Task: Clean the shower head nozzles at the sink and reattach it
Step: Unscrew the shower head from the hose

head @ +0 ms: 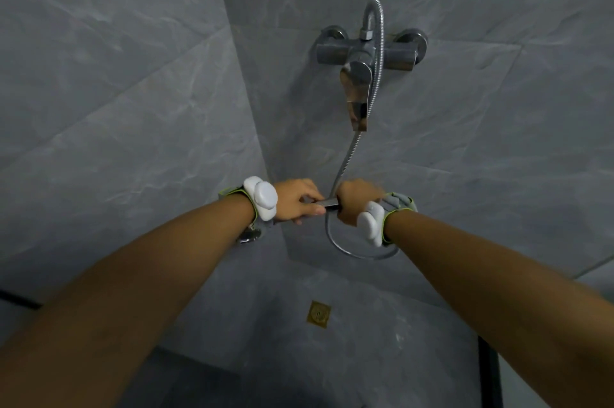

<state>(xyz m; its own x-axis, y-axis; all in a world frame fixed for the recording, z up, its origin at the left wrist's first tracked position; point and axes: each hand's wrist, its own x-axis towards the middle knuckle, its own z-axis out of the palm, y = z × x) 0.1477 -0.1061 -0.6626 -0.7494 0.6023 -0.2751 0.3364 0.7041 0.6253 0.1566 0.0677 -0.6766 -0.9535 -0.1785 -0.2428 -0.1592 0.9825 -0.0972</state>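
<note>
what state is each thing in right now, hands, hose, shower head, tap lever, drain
left hand: grips the shower head handle
right hand: curled round the hose end at the joint
shower head: mostly hidden under the left wrist
hose: fixed to the mixer, hanging in a loop
mixer tap lever: pointing down
floor drain: cover in place

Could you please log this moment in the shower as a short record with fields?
place: grey tiled shower corner
left hand: grips the shower head handle
right hand: grips the same joint, where the hose meets the handle
hose: runs down from the mixer tap, loops below the hands
shower head face: mostly hidden behind the left wrist
floor drain: brass, below the hands
joint state: cannot tell whether screwed on
</note>
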